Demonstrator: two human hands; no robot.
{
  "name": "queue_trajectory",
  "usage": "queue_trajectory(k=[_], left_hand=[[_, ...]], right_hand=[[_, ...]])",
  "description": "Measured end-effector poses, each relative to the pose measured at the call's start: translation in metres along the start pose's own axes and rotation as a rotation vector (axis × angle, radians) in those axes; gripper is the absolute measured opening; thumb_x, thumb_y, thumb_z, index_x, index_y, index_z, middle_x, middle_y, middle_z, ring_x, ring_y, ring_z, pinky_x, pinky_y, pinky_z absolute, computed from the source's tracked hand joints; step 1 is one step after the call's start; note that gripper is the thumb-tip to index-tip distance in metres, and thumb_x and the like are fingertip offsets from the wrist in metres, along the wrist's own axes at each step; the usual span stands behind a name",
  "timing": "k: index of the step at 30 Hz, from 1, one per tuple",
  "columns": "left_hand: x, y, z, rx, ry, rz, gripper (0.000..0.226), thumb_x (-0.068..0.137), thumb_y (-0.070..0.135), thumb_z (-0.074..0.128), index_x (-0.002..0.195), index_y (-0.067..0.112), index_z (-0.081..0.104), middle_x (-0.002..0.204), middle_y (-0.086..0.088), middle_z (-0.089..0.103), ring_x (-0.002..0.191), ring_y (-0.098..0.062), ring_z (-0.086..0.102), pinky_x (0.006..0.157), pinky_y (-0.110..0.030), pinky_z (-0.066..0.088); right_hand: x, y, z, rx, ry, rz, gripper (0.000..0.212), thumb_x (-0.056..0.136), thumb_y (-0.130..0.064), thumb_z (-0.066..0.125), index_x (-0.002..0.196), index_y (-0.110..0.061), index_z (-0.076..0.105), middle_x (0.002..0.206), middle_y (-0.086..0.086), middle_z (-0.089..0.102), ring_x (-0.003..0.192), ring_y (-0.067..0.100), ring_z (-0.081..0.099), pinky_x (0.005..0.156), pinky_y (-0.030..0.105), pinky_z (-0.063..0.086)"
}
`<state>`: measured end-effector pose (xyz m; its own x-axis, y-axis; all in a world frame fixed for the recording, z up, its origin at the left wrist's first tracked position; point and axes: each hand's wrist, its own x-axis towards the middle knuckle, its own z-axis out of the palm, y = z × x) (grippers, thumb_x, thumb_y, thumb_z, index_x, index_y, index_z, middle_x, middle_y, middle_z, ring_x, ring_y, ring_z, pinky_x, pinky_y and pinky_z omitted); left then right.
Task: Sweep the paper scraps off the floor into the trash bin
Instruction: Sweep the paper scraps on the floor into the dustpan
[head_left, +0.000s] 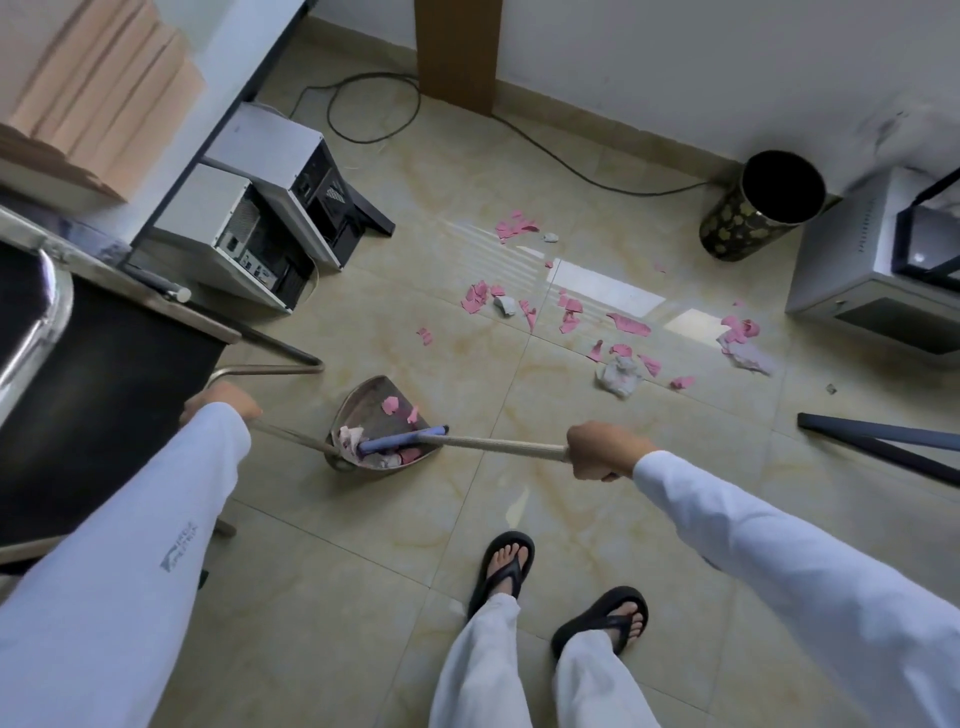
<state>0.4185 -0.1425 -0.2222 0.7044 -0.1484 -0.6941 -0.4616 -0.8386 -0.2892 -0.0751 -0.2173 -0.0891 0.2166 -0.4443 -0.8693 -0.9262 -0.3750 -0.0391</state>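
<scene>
many pink paper scraps (571, 314) lie scattered on the tiled floor (363, 597), mid to far right, mixed with a few crumpled white tissue wads (618, 375). several scraps and a wad already sit inside the metal dustpan (382, 400), which rests on the floor left of centre, near the chair leg (270, 370). broom head (402, 440), blue, lies across the dustpan mouth, touching the scraps in it. right hand (597, 451) wrapped in a closed fist round the pale broom handle (498, 445). left hand (223, 402) mostly hidden by its white sleeve (130, 545), gripping the thin dustpan handle (291, 434); finger position cannot tell exactly. trash bin (761, 205), black with gold pattern, stands upright far right by the wall, well apart from the dustpan, its inside dark. two white computer cases (260, 208) under the worktop (104, 104) far left, black cable (519, 135) along the far floor. feet in black flip-flops (501, 566) near bottom centre.
</scene>
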Motion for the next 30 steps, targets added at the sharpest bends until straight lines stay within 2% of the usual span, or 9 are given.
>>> queue_trajectory(k=[3, 8, 12, 15, 19, 24, 28, 30], left_hand=[[-0.008, -0.001, 0.003, -0.017, 0.028, -0.003, 0.035, 0.077, 0.037, 0.064, 0.096, 0.008, 0.067, 0.103, -0.014, 0.07, 0.09, -0.034, 0.066, 0.073, -0.04, 0.053], [-0.05, 0.01, 0.002, -0.034, 0.085, 0.05, 0.028, 0.084, 0.032, 0.063, 0.094, 0.007, 0.069, 0.102, -0.012, 0.07, 0.099, -0.032, 0.061, 0.084, -0.037, 0.051], [-0.063, 0.014, 0.007, -0.021, 0.14, 0.062, 0.021, 0.087, 0.023, 0.059, 0.086, 0.006, 0.07, 0.097, -0.013, 0.07, 0.097, -0.03, 0.059, 0.074, -0.032, 0.048], [-0.066, 0.014, 0.008, -0.024, 0.152, 0.075, 0.021, 0.087, 0.023, 0.057, 0.087, 0.006, 0.07, 0.098, -0.013, 0.07, 0.097, -0.03, 0.06, 0.075, -0.032, 0.047], [-0.065, 0.01, 0.002, 0.007, 0.13, 0.083, 0.024, 0.087, 0.025, 0.057, 0.092, 0.006, 0.071, 0.099, -0.01, 0.071, 0.098, -0.029, 0.061, 0.072, -0.031, 0.044], [-0.069, 0.004, -0.002, 0.021, 0.115, 0.086, 0.026, 0.087, 0.03, 0.062, 0.092, 0.005, 0.07, 0.099, -0.01, 0.071, 0.097, -0.03, 0.06, 0.072, -0.033, 0.045], [-0.07, 0.006, -0.005, 0.027, 0.12, 0.087, 0.031, 0.084, 0.035, 0.066, 0.092, 0.006, 0.07, 0.102, -0.011, 0.072, 0.1, -0.032, 0.059, 0.074, -0.035, 0.045], [-0.08, 0.009, -0.007, 0.049, 0.136, 0.1, 0.029, 0.085, 0.036, 0.066, 0.086, 0.007, 0.07, 0.1, -0.01, 0.071, 0.1, -0.031, 0.059, 0.075, -0.034, 0.046]], right_hand=[[-0.006, 0.018, -0.012, 0.012, 0.039, 0.017, 0.005, 0.084, -0.004, 0.051, 0.086, -0.007, 0.054, 0.054, 0.001, 0.048, 0.04, 0.015, 0.044, 0.037, 0.022, 0.033], [-0.002, 0.022, -0.023, 0.063, 0.163, 0.068, 0.016, 0.086, -0.003, 0.046, 0.096, -0.005, 0.059, 0.059, 0.001, 0.045, 0.046, 0.015, 0.043, 0.04, 0.023, 0.034], [0.019, 0.003, -0.038, 0.114, 0.21, 0.069, 0.03, 0.085, 0.001, 0.044, 0.109, -0.003, 0.06, 0.061, 0.002, 0.047, 0.049, 0.015, 0.046, 0.045, 0.023, 0.04], [0.039, -0.017, -0.046, 0.121, 0.196, 0.079, 0.034, 0.086, 0.002, 0.044, 0.115, -0.004, 0.06, 0.063, 0.002, 0.051, 0.052, 0.017, 0.05, 0.05, 0.024, 0.043], [0.052, -0.032, -0.029, 0.085, 0.165, 0.115, 0.038, 0.093, -0.006, 0.04, 0.129, -0.008, 0.055, 0.105, 0.007, 0.062, 0.094, 0.025, 0.061, 0.081, 0.029, 0.047], [0.032, -0.01, 0.03, -0.041, 0.082, 0.124, 0.037, 0.096, -0.01, 0.038, 0.13, -0.009, 0.054, 0.114, 0.006, 0.065, 0.099, 0.023, 0.066, 0.072, 0.027, 0.048], [0.003, 0.02, 0.046, -0.132, 0.047, 0.076, 0.037, 0.094, -0.007, 0.039, 0.127, -0.007, 0.055, 0.121, 0.012, 0.062, 0.108, 0.029, 0.064, 0.084, 0.032, 0.051], [-0.004, 0.034, 0.042, -0.145, 0.044, 0.068, 0.036, 0.091, -0.005, 0.041, 0.124, -0.004, 0.056, 0.118, 0.014, 0.063, 0.106, 0.031, 0.063, 0.078, 0.03, 0.049]])
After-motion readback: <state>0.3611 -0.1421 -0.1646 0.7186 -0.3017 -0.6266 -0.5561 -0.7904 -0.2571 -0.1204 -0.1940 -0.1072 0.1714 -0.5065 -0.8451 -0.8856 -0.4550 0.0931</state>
